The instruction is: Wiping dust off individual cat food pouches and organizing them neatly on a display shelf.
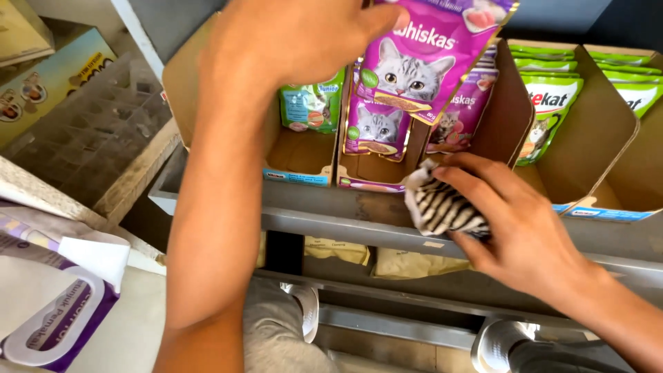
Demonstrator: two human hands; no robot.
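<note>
your left hand (297, 38) was raised at the top of the view, its fingers (383, 17) closed on the upper edge of a purple cat-food pouch (421, 62), which hung lifted above the cardboard display tray (369, 181) it seemed to belong to. your right hand (514, 228) was lower, at the front lip of the grey metal shelf (345, 211), its fingers curled round a black-and-white striped cloth (438, 207) pressed against the shelf edge, just below the tray fronts.

as far as the view showed, the work was partway along. one pouch was up and out of the way, and the cloth was at the shelf front, just under the purple trays. more purple pouches (376, 128) stood in the middle tray, a green-and-white pouch (311, 103) in the tray to the left, and green pouches (549, 110) filled the trays to the right, none of them lifted. whether the shelf beneath them had been wiped, i could not tell.

a white-and-purple bag (52, 311) lay at lower left, well apart from both hands.
</note>
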